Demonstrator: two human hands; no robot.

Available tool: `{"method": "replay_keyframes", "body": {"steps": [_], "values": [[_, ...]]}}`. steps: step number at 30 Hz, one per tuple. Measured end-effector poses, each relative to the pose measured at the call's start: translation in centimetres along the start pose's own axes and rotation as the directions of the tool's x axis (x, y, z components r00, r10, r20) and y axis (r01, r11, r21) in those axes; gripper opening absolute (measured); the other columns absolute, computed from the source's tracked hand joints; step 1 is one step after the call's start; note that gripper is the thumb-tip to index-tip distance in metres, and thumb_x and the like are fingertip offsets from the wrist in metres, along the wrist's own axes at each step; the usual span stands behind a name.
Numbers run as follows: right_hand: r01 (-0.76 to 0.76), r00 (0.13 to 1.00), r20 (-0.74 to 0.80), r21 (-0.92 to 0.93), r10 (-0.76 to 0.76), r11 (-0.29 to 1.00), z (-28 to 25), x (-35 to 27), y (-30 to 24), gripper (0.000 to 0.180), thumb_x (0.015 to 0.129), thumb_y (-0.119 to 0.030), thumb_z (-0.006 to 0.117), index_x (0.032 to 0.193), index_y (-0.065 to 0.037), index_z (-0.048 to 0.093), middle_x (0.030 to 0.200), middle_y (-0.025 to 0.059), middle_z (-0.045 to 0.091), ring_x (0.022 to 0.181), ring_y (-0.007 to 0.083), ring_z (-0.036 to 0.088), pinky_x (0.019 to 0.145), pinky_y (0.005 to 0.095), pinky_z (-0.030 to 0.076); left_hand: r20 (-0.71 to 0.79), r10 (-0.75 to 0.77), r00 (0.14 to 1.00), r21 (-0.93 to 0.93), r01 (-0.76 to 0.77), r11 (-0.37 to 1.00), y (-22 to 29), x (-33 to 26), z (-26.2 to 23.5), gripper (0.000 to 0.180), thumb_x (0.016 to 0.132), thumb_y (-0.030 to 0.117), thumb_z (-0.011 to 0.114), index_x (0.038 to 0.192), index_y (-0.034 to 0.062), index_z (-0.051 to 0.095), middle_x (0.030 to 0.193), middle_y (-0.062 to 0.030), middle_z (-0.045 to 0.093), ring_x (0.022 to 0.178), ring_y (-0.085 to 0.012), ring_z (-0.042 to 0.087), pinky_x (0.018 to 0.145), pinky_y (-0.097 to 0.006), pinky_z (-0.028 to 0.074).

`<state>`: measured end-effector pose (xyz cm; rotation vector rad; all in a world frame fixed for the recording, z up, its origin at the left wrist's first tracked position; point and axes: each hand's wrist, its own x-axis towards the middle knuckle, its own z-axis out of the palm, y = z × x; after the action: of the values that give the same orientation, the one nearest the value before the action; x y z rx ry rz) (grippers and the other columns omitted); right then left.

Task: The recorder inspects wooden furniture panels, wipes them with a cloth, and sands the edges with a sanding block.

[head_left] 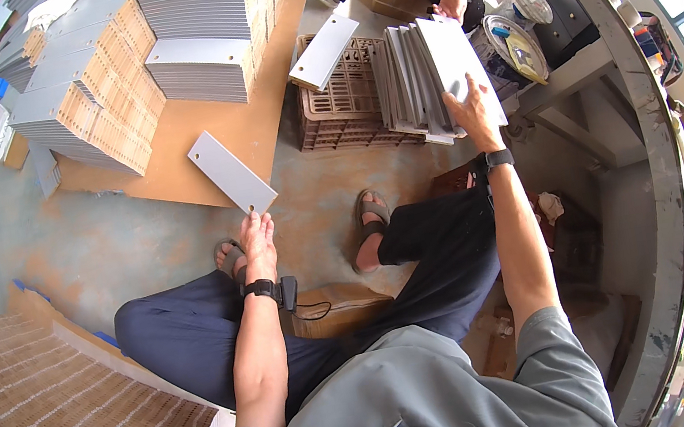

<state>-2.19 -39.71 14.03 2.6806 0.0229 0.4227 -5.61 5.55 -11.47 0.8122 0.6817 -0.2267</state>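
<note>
My left hand (256, 234) pinches the near end of a flat light-grey panel (231, 173), a long rectangle with a hole near each end. It is held out over the edge of the brown sheet, tilted away to the left. To the right, my right hand (474, 110) is closed on the near part of a white panel (450, 58), the outermost of a row of panels (412, 82) standing on edge. A co-worker's hand (452, 1) is at the far end of that white panel. The fingertips of my right hand are partly hidden.
Stacked panels with tan slatted edges (107, 116) stand on a brown sheet (201, 169) at the far left. A brown plastic crate (332, 121) bears a loose panel (325, 52). Buckets (531, 3) stand by the bench (642, 157) at right. A slatted stack (60, 410) lies near left.
</note>
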Motion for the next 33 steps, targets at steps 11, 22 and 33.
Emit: {"method": "replay_keyframes", "body": {"steps": [11, 22, 33], "values": [[-0.488, 0.779, 0.4, 0.87, -0.482, -0.067, -6.6, 0.3, -23.8, 0.093, 0.087, -0.057, 0.07, 0.15, 0.002, 0.036, 0.144, 0.0268, 0.049, 0.134, 0.034, 0.048, 0.111, 0.0423, 0.039, 0.448, -0.091, 0.889, -0.274, 0.233, 0.933, -0.4, -9.6, 5.2, 0.02, 0.099, 0.018, 0.063, 0.118, 0.0111, 0.062, 0.102, -0.0022, 0.068, 0.097, -0.0161, 0.065, 0.091, -0.032, 0.054], [-0.214, 0.939, 0.336, 0.726, -0.066, 0.654, -4.4, -1.8, -34.9, 0.097, 0.076, -0.037, 0.079, 0.156, -0.014, 0.029, 0.134, 0.022, 0.047, 0.121, 0.0368, 0.05, 0.099, 0.0503, 0.044, 0.08, -0.307, 0.948, -0.055, 0.312, 0.949, -2.3, -9.0, -1.2, 0.04, 0.097, 0.027, 0.065, 0.13, 0.0082, 0.053, 0.117, -0.0087, 0.064, 0.105, -0.0215, 0.062, 0.098, -0.037, 0.05], [-0.246, 0.76, 0.624, 0.534, -0.181, 0.809, -0.9, -5.5, -34.9, 0.103, 0.074, -0.033, 0.08, 0.158, -0.018, 0.023, 0.132, 0.0206, 0.046, 0.122, 0.0401, 0.048, 0.096, 0.0538, 0.044, 0.043, -0.24, 0.97, 0.057, 0.237, 0.97, -2.4, -8.0, -0.7, 0.044, 0.101, 0.029, 0.057, 0.138, 0.0083, 0.049, 0.125, -0.012, 0.062, 0.108, -0.0237, 0.062, 0.096, -0.038, 0.051]]}}
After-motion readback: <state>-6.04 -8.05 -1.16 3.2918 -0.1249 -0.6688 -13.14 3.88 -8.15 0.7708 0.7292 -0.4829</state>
